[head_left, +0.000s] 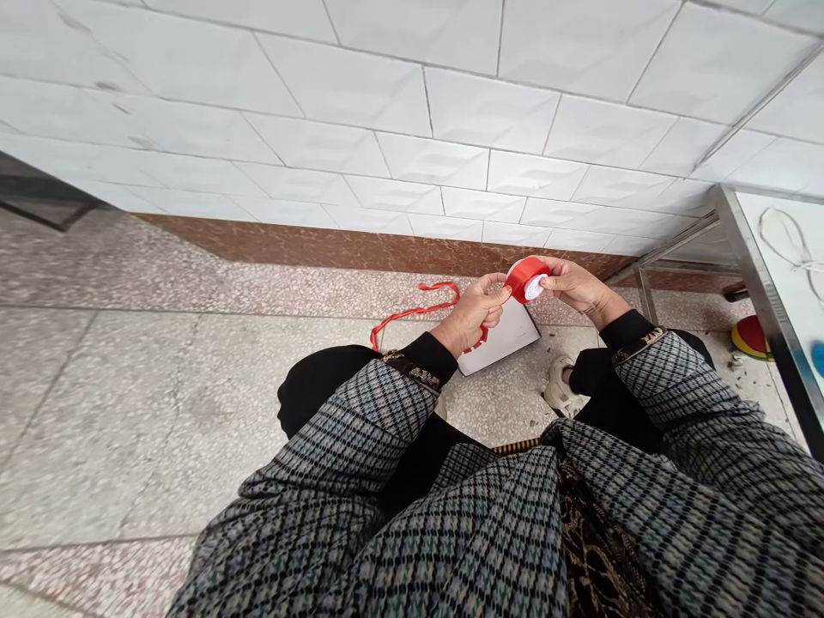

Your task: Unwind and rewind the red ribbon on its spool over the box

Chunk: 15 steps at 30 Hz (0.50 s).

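Between my two hands, above the floor, is a roll of red ribbon (524, 276) on a white spool core. My right hand (572, 281) grips the roll from its right side, thumb on the white core. My left hand (475, 311) is closed on the ribbon at the roll's left edge, thumb and finger pinching it. A loose, twisted length of red ribbon (412, 314) trails to the left of this hand and lies on the floor. Below the hands, a white flat sheet or board (505, 336) rests on the floor, partly hidden by my left hand.
A white tiled wall (386, 94) with a brown skirting strip (309, 246) stands in front. At right is a metal-framed table (747, 257) with a white cable (789, 245) on it. Under it sits a red and yellow round object (752, 336). Speckled stone floor (129, 412) extends left.
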Tool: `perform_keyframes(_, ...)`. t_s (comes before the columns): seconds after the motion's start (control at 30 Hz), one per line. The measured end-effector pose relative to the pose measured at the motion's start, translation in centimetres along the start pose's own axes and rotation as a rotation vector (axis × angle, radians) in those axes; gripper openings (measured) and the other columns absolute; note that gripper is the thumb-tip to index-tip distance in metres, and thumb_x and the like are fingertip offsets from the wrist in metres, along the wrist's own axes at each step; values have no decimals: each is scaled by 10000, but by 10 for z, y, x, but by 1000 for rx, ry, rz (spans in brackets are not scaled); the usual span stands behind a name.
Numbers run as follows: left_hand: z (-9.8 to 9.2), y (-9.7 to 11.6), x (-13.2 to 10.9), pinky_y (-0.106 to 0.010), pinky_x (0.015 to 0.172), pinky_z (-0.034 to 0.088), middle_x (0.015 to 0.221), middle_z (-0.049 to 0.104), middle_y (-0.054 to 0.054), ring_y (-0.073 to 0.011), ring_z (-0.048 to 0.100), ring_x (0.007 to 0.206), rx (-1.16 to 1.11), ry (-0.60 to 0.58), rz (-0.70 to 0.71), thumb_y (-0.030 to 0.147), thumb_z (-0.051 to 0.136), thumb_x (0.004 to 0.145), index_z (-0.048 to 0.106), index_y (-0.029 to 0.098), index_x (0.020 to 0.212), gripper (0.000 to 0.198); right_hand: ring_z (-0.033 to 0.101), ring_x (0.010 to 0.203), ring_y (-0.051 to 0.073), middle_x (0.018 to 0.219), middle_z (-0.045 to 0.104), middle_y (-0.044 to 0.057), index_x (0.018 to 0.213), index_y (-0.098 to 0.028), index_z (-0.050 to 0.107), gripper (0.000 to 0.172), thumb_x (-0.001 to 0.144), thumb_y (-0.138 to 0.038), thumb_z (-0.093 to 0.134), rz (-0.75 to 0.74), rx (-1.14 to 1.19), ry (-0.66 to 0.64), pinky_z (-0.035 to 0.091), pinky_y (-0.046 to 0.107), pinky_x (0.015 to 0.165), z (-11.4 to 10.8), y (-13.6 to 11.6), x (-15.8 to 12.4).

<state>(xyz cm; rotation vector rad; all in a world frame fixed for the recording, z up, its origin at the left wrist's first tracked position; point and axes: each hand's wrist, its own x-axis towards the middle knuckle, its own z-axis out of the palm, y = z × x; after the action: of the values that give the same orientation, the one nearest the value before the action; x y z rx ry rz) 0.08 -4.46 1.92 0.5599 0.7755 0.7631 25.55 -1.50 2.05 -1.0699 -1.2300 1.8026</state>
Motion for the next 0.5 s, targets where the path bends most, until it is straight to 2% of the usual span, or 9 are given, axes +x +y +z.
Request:
perform_keyframes(0.1,-1,0,1,-205,494,99,592,382,157,-22,240,402,-5,-46,-4,189,906,915,681,214,1238,395,785,929,180,1091,862,7,1241,-283,877,651,680,-465,1152,1,29,-28,675,314,878,2,-1,0)
perform_keyframes(0.2,-2,0,2,-205,489,102,594,377,155,-23,245,403,2,-71,-5,212,926,899,705,207,1240,407,795,902,188,1070,874,20,1225,-265,880,675,650,-468,1169,10,80,-10,693,320,856,5,-2,0)
perform_keyframes(0.33,-5,-2,4,-195,480,113,569,352,159,-28,239,406,-2,-100,-2,267,952,891,709,196,1164,372,805,888,207,1048,877,42,1210,-233,861,707,626,-466,1185,30,119,10,714,343,838,12,2,0)
perform_keyframes(0.5,-11,3,6,-196,461,136,547,348,151,-26,208,406,-9,-140,-37,264,939,915,677,186,1007,288,795,887,212,1004,856,74,1116,-194,842,620,724,-579,1131,62,81,-41,715,336,821,13,4,-1)
